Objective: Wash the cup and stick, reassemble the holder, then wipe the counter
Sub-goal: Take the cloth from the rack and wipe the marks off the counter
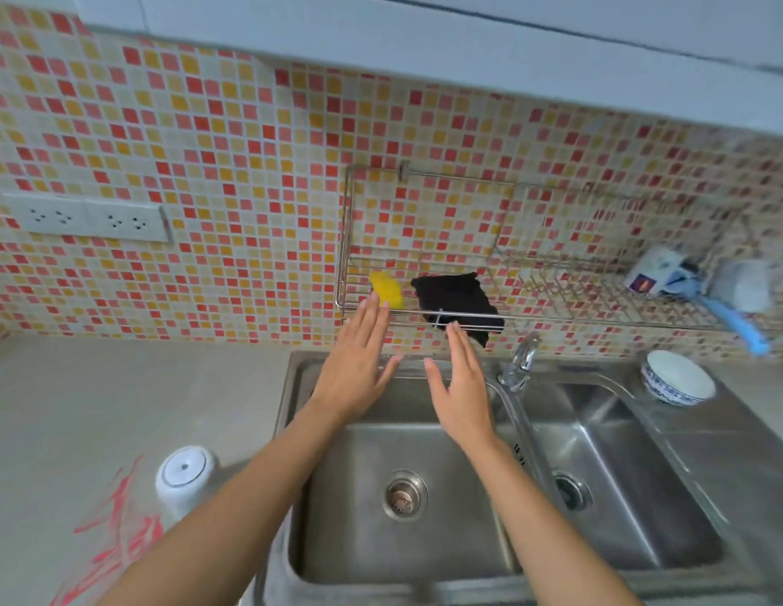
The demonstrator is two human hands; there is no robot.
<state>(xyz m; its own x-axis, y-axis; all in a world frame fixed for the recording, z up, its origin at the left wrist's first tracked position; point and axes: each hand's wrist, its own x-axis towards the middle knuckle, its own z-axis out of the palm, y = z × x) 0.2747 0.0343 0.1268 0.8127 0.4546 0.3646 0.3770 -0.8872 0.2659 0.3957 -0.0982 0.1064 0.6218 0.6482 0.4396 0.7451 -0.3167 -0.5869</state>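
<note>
A mosaic-tiled wall [232,168] in red, orange and cream is seen filling the background, with a grey desk [118,400] stretching below it. A stainless double sink [634,496] is set into that desk, and both basins are seen unoccupied. A wire rack [551,286] is mounted on the wall above the sink; a black cloth [455,299] is draped over its front rail, with a yellow sponge [387,288] just beside it. The left hand [359,365] and right hand [462,382] are held out over the left basin, fingers spread flat and released, nothing grasped. The white cup [184,474] is stood upside down on the desk, left of the sink. A blue-patterned bowl [676,380] is rested by the faucet [518,363].
</note>
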